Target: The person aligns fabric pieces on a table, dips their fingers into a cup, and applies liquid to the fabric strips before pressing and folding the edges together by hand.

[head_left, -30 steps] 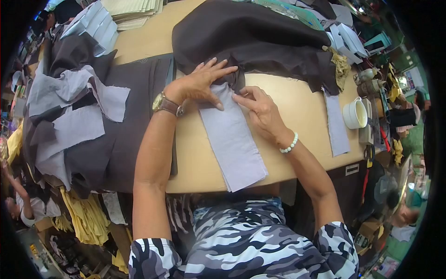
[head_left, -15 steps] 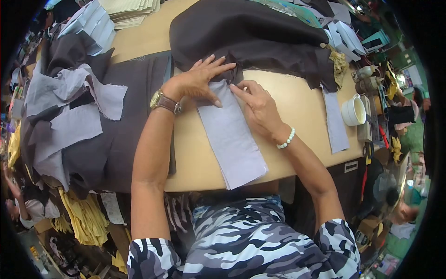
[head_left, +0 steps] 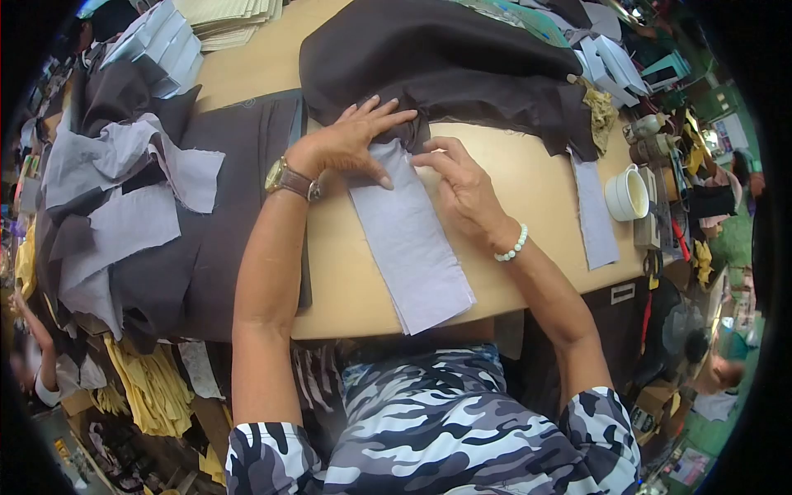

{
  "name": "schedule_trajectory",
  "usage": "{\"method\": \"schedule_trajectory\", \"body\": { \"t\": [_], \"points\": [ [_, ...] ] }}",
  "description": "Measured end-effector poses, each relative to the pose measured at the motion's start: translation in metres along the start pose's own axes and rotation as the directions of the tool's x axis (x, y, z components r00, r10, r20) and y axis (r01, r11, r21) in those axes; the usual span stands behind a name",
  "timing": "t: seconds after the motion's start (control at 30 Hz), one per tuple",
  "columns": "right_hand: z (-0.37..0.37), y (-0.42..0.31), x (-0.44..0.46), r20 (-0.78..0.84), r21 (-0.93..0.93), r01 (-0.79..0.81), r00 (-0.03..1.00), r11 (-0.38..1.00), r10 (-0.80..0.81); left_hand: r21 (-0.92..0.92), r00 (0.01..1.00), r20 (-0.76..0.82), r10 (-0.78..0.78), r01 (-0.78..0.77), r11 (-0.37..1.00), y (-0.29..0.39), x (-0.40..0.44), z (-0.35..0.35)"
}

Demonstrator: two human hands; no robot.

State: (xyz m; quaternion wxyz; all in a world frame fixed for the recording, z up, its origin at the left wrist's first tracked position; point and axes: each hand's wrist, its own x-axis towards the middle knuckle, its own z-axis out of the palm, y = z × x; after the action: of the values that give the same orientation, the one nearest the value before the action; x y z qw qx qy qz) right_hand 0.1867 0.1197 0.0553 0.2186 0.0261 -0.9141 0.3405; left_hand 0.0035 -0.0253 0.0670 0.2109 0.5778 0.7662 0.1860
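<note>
A light grey pocket cloth, in two layers with frayed edges, lies lengthwise on the table and reaches its front edge. Its top end meets a large dark fabric piece. Spread flat across this join is my left hand, with its fingertips on the dark fabric and its thumb on the grey cloth. My right hand is at the cloth's upper right edge, fingers bent and the thumb and index fingertips close together at that edge. Exactly what lies between those fingertips is hard to see.
Stacked dark fabric panels with loose grey pieces cover the left side of the tan table. Another grey strip hangs from the dark fabric at right, near a white cup. White boxes stand at the back left.
My right hand has shifted slightly right, its fingers lifting a little at the cloth's edge. My left hand stays in place on the fabric.
</note>
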Motion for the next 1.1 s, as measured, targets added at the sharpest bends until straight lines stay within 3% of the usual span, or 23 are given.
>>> {"method": "schedule_trajectory", "body": {
  "t": [0.17,0.27,0.37,0.5,0.67,0.77,0.87,0.97,1.0,1.1],
  "points": [
    [-0.001,-0.004,0.002,0.028,-0.138,0.126,0.992,0.982,-0.123,-0.008,1.0,-0.005,-0.002,0.002,1.0,-0.001,0.0,0.001],
    [-0.002,0.002,0.002,0.051,-0.008,0.031,0.998,0.999,-0.031,-0.018,1.0,-0.005,0.0,0.0,1.0,0.0,-0.001,0.0],
    [-0.004,-0.001,0.01,0.073,-0.021,0.014,0.997,1.0,-0.013,0.011,1.0,-0.005,-0.007,0.007,1.0,0.0,-0.001,0.001],
    [-0.006,0.004,0.004,0.083,-0.041,0.103,0.992,0.994,-0.099,-0.003,1.0,-0.002,-0.006,0.006,1.0,0.0,-0.001,-0.001],
    [-0.009,0.004,0.006,0.087,0.046,0.057,0.994,0.997,-0.061,0.019,1.0,-0.009,-0.018,0.018,1.0,0.004,-0.002,-0.001],
    [-0.003,0.005,0.005,0.078,-0.033,0.087,0.993,0.996,-0.084,-0.008,0.999,-0.033,-0.025,0.025,1.0,0.007,-0.004,-0.004],
    [-0.007,0.005,0.003,0.104,-0.066,0.121,0.988,0.99,-0.114,0.196,0.971,-0.221,-0.089,0.134,0.971,0.035,-0.019,-0.011],
    [-0.009,0.007,0.007,0.129,-0.047,0.145,0.982,0.988,-0.138,0.327,0.876,-0.479,-0.054,0.236,0.915,0.07,-0.039,-0.01],
    [-0.008,0.011,0.009,0.145,-0.049,0.165,0.977,0.985,-0.156,0.252,0.859,-0.506,-0.076,0.232,0.94,0.085,-0.044,-0.01],
    [-0.008,0.021,0.014,0.185,-0.057,0.209,0.963,0.976,-0.195,-0.011,0.87,-0.376,-0.319,0.341,0.94,0.109,-0.053,0.031]
  ]
}}
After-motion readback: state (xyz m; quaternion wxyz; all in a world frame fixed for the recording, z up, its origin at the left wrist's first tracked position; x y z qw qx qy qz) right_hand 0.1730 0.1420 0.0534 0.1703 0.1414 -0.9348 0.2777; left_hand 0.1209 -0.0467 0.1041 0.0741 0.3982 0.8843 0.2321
